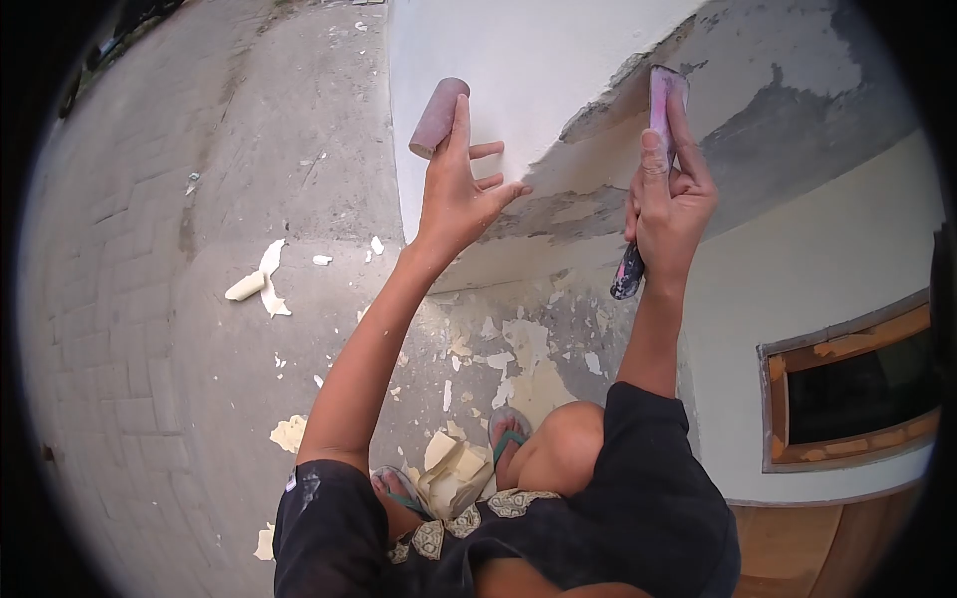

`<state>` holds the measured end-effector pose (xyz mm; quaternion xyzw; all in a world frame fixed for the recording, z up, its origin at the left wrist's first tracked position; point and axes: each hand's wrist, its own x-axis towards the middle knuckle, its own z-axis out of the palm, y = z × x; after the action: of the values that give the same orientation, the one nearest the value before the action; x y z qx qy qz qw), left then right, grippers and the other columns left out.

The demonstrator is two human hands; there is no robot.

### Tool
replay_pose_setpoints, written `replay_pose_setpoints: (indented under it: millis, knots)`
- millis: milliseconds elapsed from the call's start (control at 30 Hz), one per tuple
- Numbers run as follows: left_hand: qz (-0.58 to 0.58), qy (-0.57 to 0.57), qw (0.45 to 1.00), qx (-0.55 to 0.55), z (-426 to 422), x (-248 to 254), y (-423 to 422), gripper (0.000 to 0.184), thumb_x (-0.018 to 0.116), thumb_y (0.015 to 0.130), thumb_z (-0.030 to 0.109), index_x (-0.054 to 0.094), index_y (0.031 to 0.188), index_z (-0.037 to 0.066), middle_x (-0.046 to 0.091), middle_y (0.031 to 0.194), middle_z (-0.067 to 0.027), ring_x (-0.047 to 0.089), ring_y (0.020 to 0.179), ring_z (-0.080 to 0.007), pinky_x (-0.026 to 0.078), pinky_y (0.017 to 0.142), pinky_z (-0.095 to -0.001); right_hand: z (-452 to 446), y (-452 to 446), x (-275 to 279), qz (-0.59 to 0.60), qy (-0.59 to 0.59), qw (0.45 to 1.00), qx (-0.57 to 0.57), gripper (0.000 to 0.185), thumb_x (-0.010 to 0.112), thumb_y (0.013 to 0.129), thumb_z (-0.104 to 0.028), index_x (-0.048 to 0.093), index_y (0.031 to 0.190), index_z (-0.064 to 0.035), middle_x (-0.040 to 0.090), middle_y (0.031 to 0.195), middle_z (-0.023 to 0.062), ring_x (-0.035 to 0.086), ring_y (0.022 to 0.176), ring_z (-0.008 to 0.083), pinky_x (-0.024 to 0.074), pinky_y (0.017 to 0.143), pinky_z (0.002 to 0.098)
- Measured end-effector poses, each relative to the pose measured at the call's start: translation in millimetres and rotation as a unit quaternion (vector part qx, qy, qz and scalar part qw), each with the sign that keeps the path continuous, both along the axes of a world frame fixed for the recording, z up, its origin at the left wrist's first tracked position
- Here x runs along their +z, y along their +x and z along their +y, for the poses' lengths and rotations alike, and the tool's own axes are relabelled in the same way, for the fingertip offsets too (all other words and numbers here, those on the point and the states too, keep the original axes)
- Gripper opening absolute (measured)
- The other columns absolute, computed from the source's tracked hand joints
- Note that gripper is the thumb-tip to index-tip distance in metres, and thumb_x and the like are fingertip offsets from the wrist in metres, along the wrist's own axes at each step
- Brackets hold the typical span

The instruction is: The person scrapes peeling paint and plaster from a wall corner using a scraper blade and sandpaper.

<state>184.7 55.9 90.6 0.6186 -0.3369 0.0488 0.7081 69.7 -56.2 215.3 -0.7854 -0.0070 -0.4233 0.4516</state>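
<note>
My right hand [670,204] is wrapped round a scraper [628,271]. Its dark, paint-spotted end sticks out below the palm, and a pinkish upper part runs along my raised fingers, near the bare grey patch of the wall. In front of the white wall, my left hand [457,199] is raised with fingers spread. A curled reddish-brown tube [439,118], resembling a rolled flake of coating, is beside its outermost finger; whether it is held or loose I cannot tell.
White coating [478,50] ends in a ragged edge against bare grey plaster [768,90]. Cream paint flakes [454,473] litter the ground by my sandalled feet. Another curled flake [246,287] lies left on the concrete. A wood-framed window [847,384] is at right.
</note>
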Motion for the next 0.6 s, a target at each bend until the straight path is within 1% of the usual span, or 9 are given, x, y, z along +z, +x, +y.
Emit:
replay_pose_setpoints:
  millis: [33, 100, 167, 267, 400, 467, 500, 567, 600]
  knots:
    - [0.005, 0.011, 1.000, 0.000, 0, -1, -1, 0.109, 0.082, 0.073, 0.010, 0.006, 0.150, -0.005, 0.021, 0.150, -0.0281, 0.054, 0.122, -0.0301, 0.061, 0.086, -0.0390, 0, 0, 6, -0.004, 0.005, 1.000, 0.007, 0.042, 0.062, 0.095, -0.012, 0.054, 0.135, -0.0024, 0.050, 0.052, -0.0053, 0.039, 0.036, 0.0005, 0.0282, 0.033, 0.0202]
    - [0.006, 0.032, 0.999, -0.005, 2, 4, -2, 0.108, 0.080, 0.074, 0.008, 0.005, 0.150, -0.005, 0.022, 0.149, -0.0286, 0.054, 0.122, -0.0301, 0.061, 0.086, -0.0389, 1, -12, -1, 0.036, 0.020, 0.999, 0.006, 0.042, 0.062, 0.095, -0.013, 0.054, 0.135, -0.0024, 0.052, 0.053, -0.0048, 0.038, 0.036, 0.0005, 0.0281, 0.033, 0.0203]
    - [0.006, 0.007, 1.000, -0.010, -1, 2, 0, 0.108, 0.080, 0.074, 0.008, 0.005, 0.150, -0.005, 0.022, 0.149, -0.0284, 0.054, 0.122, -0.0300, 0.061, 0.086, -0.0389, -5, -10, -17, 0.029, 0.013, 0.999, 0.007, 0.042, 0.062, 0.096, -0.014, 0.054, 0.135, -0.0022, 0.053, 0.055, -0.0045, 0.038, 0.036, 0.0006, 0.0281, 0.033, 0.0204]
    - [0.006, 0.006, 1.000, -0.005, 3, 2, 2, 0.108, 0.080, 0.073, 0.007, 0.005, 0.150, -0.005, 0.022, 0.149, -0.0284, 0.054, 0.121, -0.0301, 0.061, 0.086, -0.0390, 1, -5, -4, 0.016, 0.018, 1.000, 0.008, 0.041, 0.062, 0.095, -0.014, 0.055, 0.134, -0.0033, 0.055, 0.056, -0.0045, 0.038, 0.037, 0.0004, 0.0280, 0.033, 0.0203]
    - [0.009, 0.020, 1.000, 0.002, 1, 2, -2, 0.110, 0.081, 0.073, 0.009, 0.005, 0.150, -0.005, 0.023, 0.149, -0.0282, 0.054, 0.121, -0.0299, 0.061, 0.086, -0.0389, 4, -12, -2, 0.052, 0.005, 0.998, -0.017, 0.040, 0.063, 0.095, -0.012, 0.057, 0.134, -0.0051, 0.057, 0.060, -0.0040, 0.038, 0.037, 0.0003, 0.0279, 0.034, 0.0203]
    - [0.002, -0.002, 1.000, -0.004, -1, -2, 2, 0.111, 0.082, 0.072, 0.010, 0.005, 0.150, -0.005, 0.023, 0.149, -0.0277, 0.054, 0.121, -0.0294, 0.061, 0.085, -0.0388, 2, -13, -11, 0.067, 0.001, 0.997, -0.024, 0.040, 0.063, 0.094, -0.012, 0.057, 0.133, -0.0056, 0.060, 0.062, -0.0030, 0.039, 0.038, 0.0004, 0.0280, 0.034, 0.0205]
    - [0.003, -0.013, 1.000, -0.007, 0, -1, 1, 0.112, 0.083, 0.072, 0.010, 0.005, 0.150, -0.005, 0.023, 0.149, -0.0274, 0.054, 0.121, -0.0292, 0.061, 0.085, -0.0388, 3, -12, -12, 0.063, 0.007, 0.998, -0.014, 0.040, 0.063, 0.094, -0.012, 0.057, 0.133, -0.0053, 0.061, 0.065, -0.0021, 0.039, 0.038, 0.0006, 0.0286, 0.034, 0.0207]
    - [0.012, 0.012, 1.000, -0.001, 1, -1, 0, 0.112, 0.083, 0.072, 0.011, 0.005, 0.150, -0.006, 0.023, 0.150, -0.0275, 0.054, 0.121, -0.0296, 0.061, 0.085, -0.0388, 1, -12, -12, 0.058, 0.024, 0.998, -0.001, 0.040, 0.063, 0.094, -0.012, 0.057, 0.133, -0.0047, 0.065, 0.072, -0.0004, 0.040, 0.039, 0.0008, 0.0297, 0.034, 0.0209]
    - [0.011, 0.025, 1.000, 0.001, 1, 1, -1, 0.112, 0.083, 0.072, 0.011, 0.005, 0.150, -0.006, 0.023, 0.150, -0.0276, 0.054, 0.122, -0.0298, 0.061, 0.085, -0.0388, 0, -12, -15, 0.060, 0.013, 0.998, -0.011, 0.040, 0.063, 0.094, -0.012, 0.057, 0.133, -0.0044, 0.067, 0.080, 0.0019, 0.041, 0.040, 0.0008, 0.0304, 0.035, 0.0208]
